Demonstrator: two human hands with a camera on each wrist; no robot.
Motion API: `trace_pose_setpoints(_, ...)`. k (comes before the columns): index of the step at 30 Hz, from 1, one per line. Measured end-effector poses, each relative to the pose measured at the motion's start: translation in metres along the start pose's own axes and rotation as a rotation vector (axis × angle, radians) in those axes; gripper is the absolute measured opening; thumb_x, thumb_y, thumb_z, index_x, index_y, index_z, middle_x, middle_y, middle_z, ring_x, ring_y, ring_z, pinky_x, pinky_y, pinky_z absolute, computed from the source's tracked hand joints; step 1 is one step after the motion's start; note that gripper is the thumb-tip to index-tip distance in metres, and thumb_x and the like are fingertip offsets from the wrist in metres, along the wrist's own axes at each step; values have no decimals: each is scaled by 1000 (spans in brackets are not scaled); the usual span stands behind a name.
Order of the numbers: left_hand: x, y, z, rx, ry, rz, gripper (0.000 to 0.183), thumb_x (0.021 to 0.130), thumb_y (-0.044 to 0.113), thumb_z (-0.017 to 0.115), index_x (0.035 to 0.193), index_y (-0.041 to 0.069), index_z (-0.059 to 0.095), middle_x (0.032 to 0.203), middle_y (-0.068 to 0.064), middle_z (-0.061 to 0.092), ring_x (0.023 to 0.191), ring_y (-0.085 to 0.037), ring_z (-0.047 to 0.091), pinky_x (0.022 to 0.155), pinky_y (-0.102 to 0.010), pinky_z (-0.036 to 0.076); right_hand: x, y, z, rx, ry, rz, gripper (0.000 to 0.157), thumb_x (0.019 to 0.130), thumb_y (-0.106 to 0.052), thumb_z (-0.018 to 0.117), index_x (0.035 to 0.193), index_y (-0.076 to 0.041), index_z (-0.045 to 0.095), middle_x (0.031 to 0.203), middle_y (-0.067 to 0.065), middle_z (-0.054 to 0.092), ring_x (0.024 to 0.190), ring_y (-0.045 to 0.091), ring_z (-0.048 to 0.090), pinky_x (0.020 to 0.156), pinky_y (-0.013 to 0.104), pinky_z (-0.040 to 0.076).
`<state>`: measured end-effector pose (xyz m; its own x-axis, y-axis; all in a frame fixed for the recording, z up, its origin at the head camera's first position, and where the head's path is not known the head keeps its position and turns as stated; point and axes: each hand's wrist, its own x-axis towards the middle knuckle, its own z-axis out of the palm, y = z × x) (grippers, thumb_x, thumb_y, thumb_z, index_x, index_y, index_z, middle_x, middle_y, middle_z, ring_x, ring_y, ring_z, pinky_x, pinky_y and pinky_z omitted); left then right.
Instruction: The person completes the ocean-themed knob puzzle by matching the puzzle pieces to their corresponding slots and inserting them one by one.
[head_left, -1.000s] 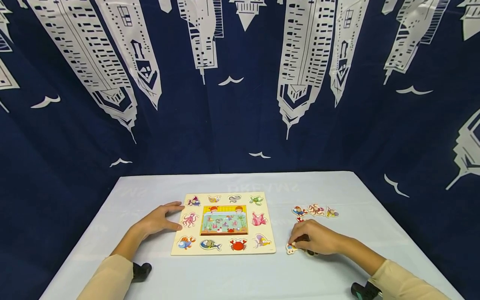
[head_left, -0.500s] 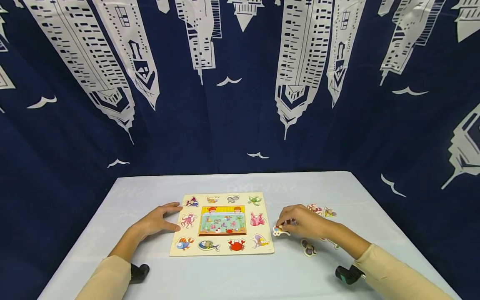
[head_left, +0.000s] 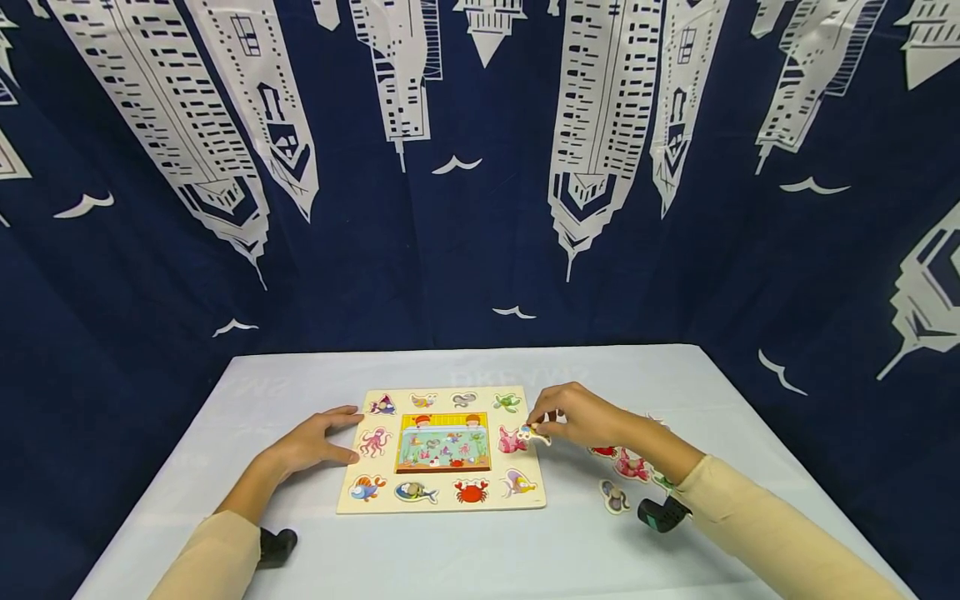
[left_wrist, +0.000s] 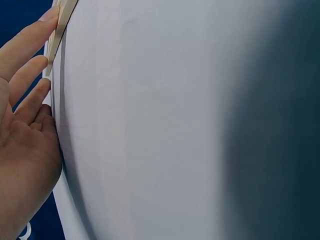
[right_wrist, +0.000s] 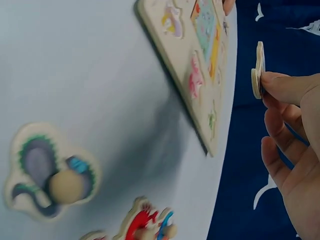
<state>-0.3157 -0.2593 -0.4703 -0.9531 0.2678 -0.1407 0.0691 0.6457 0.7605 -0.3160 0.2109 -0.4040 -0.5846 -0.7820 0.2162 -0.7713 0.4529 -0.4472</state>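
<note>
My right hand (head_left: 581,414) pinches a small wooden puzzle piece (head_left: 536,434) between thumb and fingers, above the right edge of the puzzle board (head_left: 442,507). In the right wrist view the piece (right_wrist: 258,72) is seen edge-on, raised over the board. The pale board has sea-animal shapes around a central aquarium picture, and the held piece overlaps its pink shape in the head view. My left hand (head_left: 318,437) lies at the board's left side, fingers loosely spread. In the left wrist view the fingertips of that hand (left_wrist: 30,145) touch the board's edge.
Right of the board lie several loose pieces: a grey eel piece (head_left: 614,497) with a round wooden knob, a red crab piece (right_wrist: 135,222) and a pink piece (head_left: 632,465). My right forearm covers others. A dark blue printed cloth (head_left: 420,275) hangs behind the white table (head_left: 420,558).
My right hand has picked up a puzzle piece from the loose group and carried it left and away from me, to the board's right edge. The left hand stays in place.
</note>
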Motion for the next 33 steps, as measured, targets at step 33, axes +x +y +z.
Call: trace_pose_setpoints(33,-1,-2,-1,-8,-4,20,85,75,24,94,147,1,56,164,-20,32,152,-49,15,117,-72,12,67,-8,10,-43,31,-41,9,91,-14,82,99,-12,82,91,-11,70,76,5,60,71,30,57)
